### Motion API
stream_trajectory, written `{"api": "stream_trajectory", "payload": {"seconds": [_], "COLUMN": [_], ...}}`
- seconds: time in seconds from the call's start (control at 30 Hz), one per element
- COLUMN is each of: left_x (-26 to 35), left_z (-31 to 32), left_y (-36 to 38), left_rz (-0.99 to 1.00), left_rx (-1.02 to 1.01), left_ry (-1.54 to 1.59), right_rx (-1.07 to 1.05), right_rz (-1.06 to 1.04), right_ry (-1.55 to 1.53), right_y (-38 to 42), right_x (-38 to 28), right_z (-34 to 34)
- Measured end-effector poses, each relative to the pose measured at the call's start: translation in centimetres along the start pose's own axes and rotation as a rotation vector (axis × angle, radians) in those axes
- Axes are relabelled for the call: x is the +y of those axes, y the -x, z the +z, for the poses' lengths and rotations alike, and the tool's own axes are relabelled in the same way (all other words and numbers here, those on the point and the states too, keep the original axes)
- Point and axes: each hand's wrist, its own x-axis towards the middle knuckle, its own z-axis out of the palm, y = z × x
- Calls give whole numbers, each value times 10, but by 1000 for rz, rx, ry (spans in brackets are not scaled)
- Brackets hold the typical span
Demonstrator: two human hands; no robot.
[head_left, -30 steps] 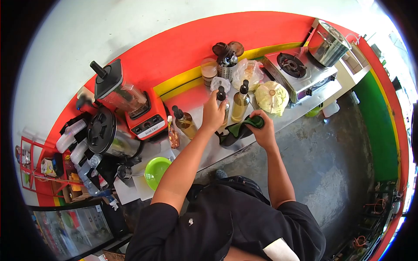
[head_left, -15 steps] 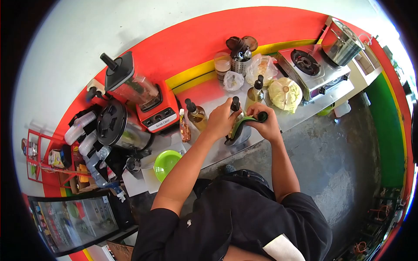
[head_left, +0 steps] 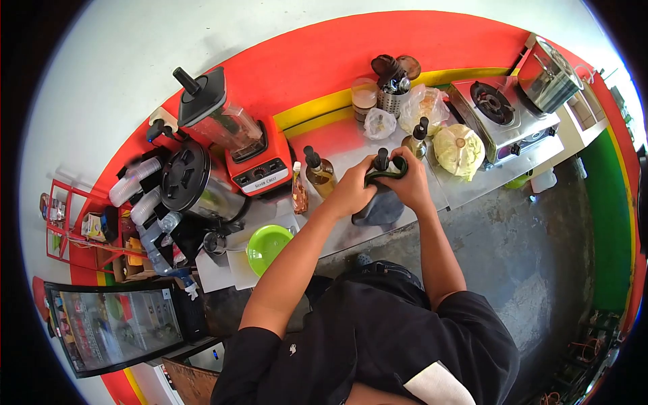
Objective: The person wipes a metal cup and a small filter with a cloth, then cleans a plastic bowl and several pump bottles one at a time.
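Both hands are closed on a dark, soft-looking piece with a green-lined band (head_left: 387,177), bent into a curve between them. My left hand (head_left: 355,186) pinches its left end, and my right hand (head_left: 410,181) grips the other end. Below the hands a grey-blue part (head_left: 379,208) spreads over the counter edge; I cannot tell whether it belongs to the same piece. Just behind the fingers rises the black top of a bottle (head_left: 382,159). A second bottle (head_left: 417,143) stands beyond my right hand, and an amber bottle (head_left: 321,177) is left of my left hand.
A cabbage (head_left: 459,152) sits right of the bottles, near a gas stove (head_left: 496,111) with a steel pot (head_left: 550,81). At left are a red blender (head_left: 253,165), a sauce bottle (head_left: 300,194), a green bowl (head_left: 267,248) and a large lidded jug (head_left: 192,182). The steel counter (head_left: 425,196) runs across.
The green-lined band, stretched out between my hands before, is now curled, and my hands are closer together. The view has shifted, so the counter things appear further right.
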Motion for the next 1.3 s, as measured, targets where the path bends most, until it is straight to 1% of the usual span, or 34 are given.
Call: {"api": "stream_trajectory", "payload": {"seconds": [0.07, 0.13, 0.2, 0.27, 0.3, 0.33, 0.4, 0.53, 0.67, 0.73, 0.77, 0.83, 0.87, 0.97, 1.03, 1.13, 1.17, 1.23, 1.27, 1.3], "left_x": [-4, -4, -2, -1, -1, -1, -2, -6, -5, -3, -2, -2, -2, -2, -3, -9, -12, -21, -25, -25], "left_z": [2, 1, 1, 2, 3, 3, 4, 6, 4, 4, 4, 5, 5, 6, 5, 7, 6, 7, 9, 9], "left_y": [-3, -6, -8, -8, -8, -10, -10, -10, -8, -9, -9, -8, -8, -7, -7, -8, -8, -11, -13, -13], "left_rz": [4, 9, -55, -59, -63, -61, -64, -63, -59, -46, -60, -77, -57, -35, -33, -61, -64, -58, -27, 4], "left_rx": [36, 68, 96, 126, 155, 155, 175, 174, 196, 204, 204, 202, 213, 229, 236, 208, 212, 218, 224, 230], "left_ry": [9, 19, 22, 15, 3, 6, -25, 8, -9, -2, 9, 21, 29, 27, 15, 36, 54, 65, 89, 113], "right_rx": [-10, 25, 30, 97, 23, 23, 41, 111, 28, 67, 63, 36, 35, -5, -201, -251, -246, -62, -58, -22], "right_rz": [-5, -77, -64, -143, -133, -134, -33, -36, -12, -92, -94, -199, -199, -177, 159, 211, 209, -16, -22, -78], "right_ry": [13, 47, 48, 147, 219, 222, 217, 113, 17, 58, 59, 242, 242, 323, 191, 226, 225, 96, 94, 66], "right_y": [-4, -9, -11, -12, -11, -9, -2, 11, 12, 12, 11, 11, 12, 12, 12, 14, 17, 20, 20, 19], "right_x": [-8, -16, -19, -18, -12, -8, 0, 12, 13, 10, 9, 3, -2, -7, 0, 11, 14, 12, 12, 7], "right_z": [-4, -3, 1, 7, 7, 9, 18, 23, 20, 17, 13, 1, -4, -18, -24, -18, -13, -1, 1, 2]}}
